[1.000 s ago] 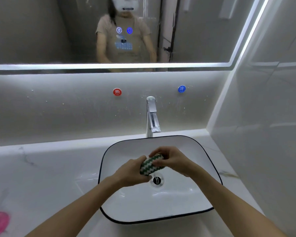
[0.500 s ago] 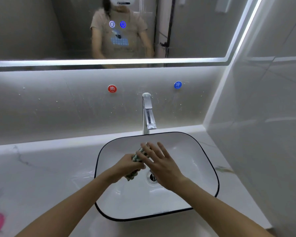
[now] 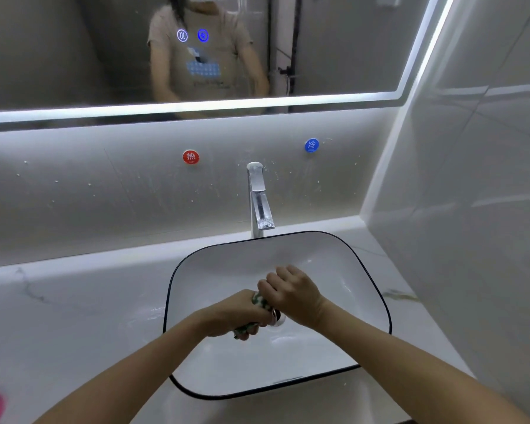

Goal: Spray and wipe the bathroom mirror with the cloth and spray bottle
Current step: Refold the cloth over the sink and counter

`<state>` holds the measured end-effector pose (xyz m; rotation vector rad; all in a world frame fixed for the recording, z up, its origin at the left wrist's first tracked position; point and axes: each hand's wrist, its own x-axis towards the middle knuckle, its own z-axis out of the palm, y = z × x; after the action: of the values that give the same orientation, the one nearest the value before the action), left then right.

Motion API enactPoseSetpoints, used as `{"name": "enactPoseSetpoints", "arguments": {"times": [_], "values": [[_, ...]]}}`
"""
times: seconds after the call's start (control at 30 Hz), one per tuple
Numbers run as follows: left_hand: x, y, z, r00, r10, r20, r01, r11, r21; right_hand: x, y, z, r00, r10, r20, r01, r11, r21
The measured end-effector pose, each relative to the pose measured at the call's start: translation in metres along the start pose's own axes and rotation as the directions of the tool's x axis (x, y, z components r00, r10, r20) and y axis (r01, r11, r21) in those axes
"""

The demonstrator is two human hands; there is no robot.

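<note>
Green-and-white cloth (image 3: 259, 301) sits bunched between both hands over the basin (image 3: 377, 289). The right hand (image 3: 291, 293), spread flat half a second ago, has curled round it again; the left hand (image 3: 237, 316) grips below, probably wringing before wiping.

1. The room is dim and grey-toned; the brightest source is the white light strip (image 3: 196, 105) along the mirror (image 3: 58, 50) edge.
2. That strip washes the wall tiles (image 3: 104, 191) below in soft light and glares along the right corner.
3. The basin (image 3: 318, 258) shows small bright highlights.
4. Wide-angle bending curves straight lines near the borders.
5. The reflection looks hazy and soft; both hands are slightly blurred.
</note>
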<state>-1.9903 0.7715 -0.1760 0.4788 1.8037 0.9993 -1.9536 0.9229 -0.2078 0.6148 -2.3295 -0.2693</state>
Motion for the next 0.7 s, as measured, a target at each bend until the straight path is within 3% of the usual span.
{"name": "enactPoseSetpoints", "arguments": {"times": [0.03, 0.1, 0.17, 0.33, 0.43, 0.6, 0.7], "values": [[0.004, 0.0, 0.0, 0.996, 0.001, -0.088, 0.01, 0.992, 0.126, 0.002, -0.002, 0.0, 0.989, 0.036, 0.143, -0.039, 0.999, 0.018], [0.014, 0.001, 0.0, 0.97, 0.054, -0.236, 0.052, 0.905, 0.422, 0.001, -0.01, 0.004, 0.88, 0.142, 0.453, -0.206, 0.974, 0.093], [0.023, -0.003, 0.001, 0.943, 0.148, -0.299, 0.071, 0.786, 0.614, 0.005, -0.016, 0.007, 0.77, 0.206, 0.603, -0.356, 0.924, 0.14], [0.044, -0.023, -0.001, 0.917, 0.275, -0.289, 0.061, 0.619, 0.783, 0.011, -0.021, 0.009, 0.55, 0.248, 0.797, -0.54, 0.834, 0.113], [0.055, -0.031, -0.005, 0.924, 0.313, -0.222, 0.067, 0.437, 0.897, 0.011, -0.024, 0.01, 0.462, 0.279, 0.842, -0.656, 0.746, 0.113], [0.061, -0.035, -0.017, 0.87, 0.49, -0.051, -0.05, 0.191, 0.98, 0.014, -0.029, 0.015, 0.283, 0.291, 0.914, -0.887, 0.441, 0.135], [0.069, -0.042, -0.025, 0.85, 0.526, 0.0, -0.084, 0.136, 0.987, 0.016, -0.03, 0.015, 0.144, 0.204, 0.968, -0.98, 0.168, 0.111]]}}
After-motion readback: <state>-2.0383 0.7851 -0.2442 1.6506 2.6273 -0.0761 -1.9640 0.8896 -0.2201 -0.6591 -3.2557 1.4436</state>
